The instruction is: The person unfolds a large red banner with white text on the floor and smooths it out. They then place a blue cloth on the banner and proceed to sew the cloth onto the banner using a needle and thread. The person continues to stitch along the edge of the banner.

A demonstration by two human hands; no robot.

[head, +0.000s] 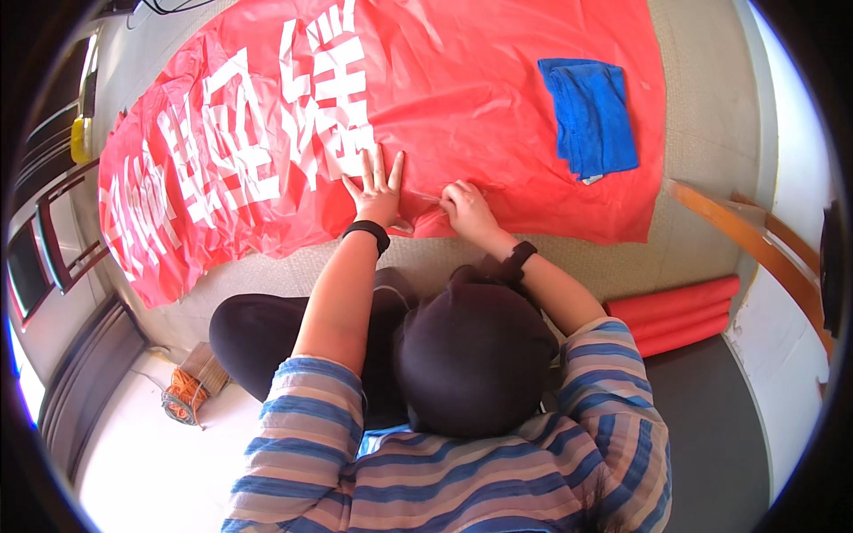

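A large red banner (480, 120) of thin, wrinkled sheet lies spread before me, with big white characters on its left half. My left hand (378, 193) presses flat on it, fingers apart, beside the lowest edge of the white lettering. Close to the banner's near edge, my right hand (468, 208) has its fingers curled and pinches a fold of the red sheet. The fingertips' exact grip is partly hidden. A folded blue cloth (593, 120) rests on the banner's right part, apart from both hands.
Red rolls (680, 315) lie at the right, below curved wooden legs (753, 236) near the white wall. Orange cord (185, 394) sits in a bundle on the floor at lower left. Dark-framed chairs (56, 246) stand along the left side.
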